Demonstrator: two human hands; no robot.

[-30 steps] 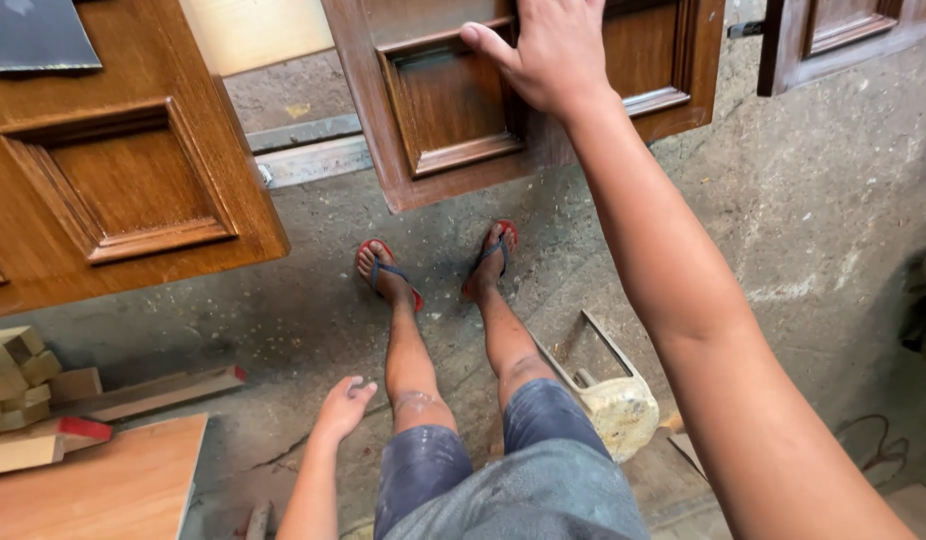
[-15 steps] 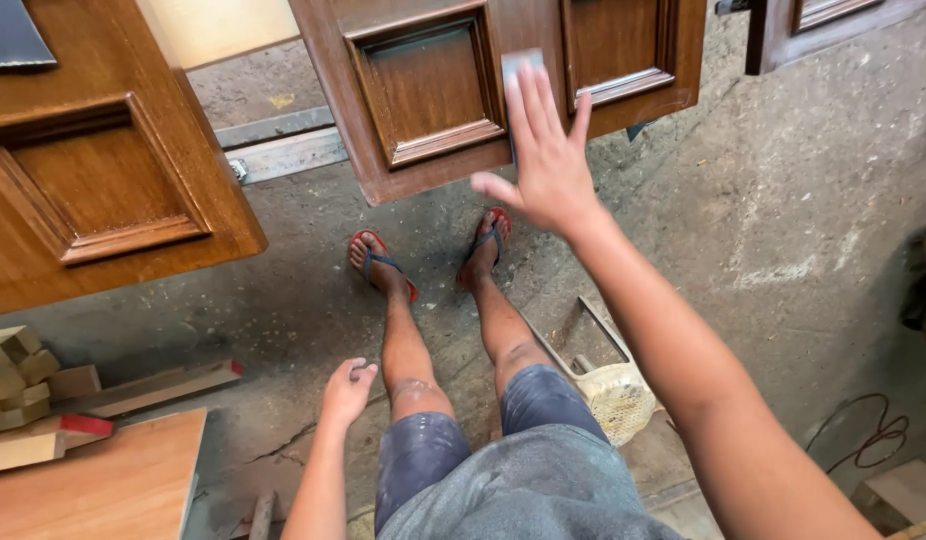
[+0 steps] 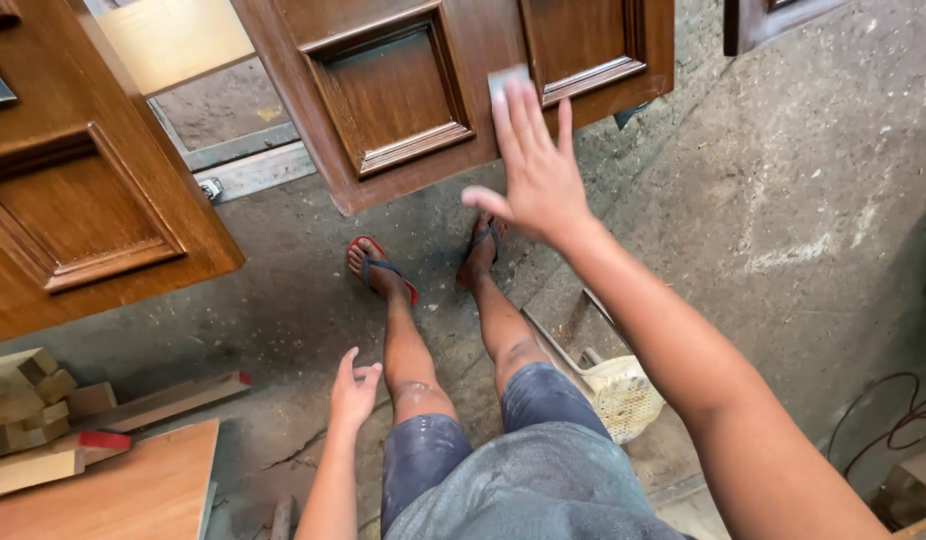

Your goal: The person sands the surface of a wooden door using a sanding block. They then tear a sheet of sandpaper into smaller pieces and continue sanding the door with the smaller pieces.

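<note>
Two hands: ours, bare.
Right hand (image 3: 536, 172): our fingers flat and spread, pressing a small grey pad (image 3: 507, 80) under the fingertips against the door (image 3: 438, 90).
Left hand (image 3: 354, 386): loosely curled, empty, beside our knee.

Your right hand (image 3: 533, 170) covers most of the small pale grey pad (image 3: 508, 78) under its fingers; only a corner peeks out above the fingertips, so you cannot tell how it is gripped. The brown panelled wooden door (image 3: 403, 90) runs off the top edge, as does the lighter panelled wooden door (image 3: 83, 210) at the left. Your thigh hides part of the pale woven plastic stool (image 3: 623, 395). The red cable (image 3: 898, 430) and the stacked wooden offcuts (image 3: 23, 395) are cut by the edges.
</note>
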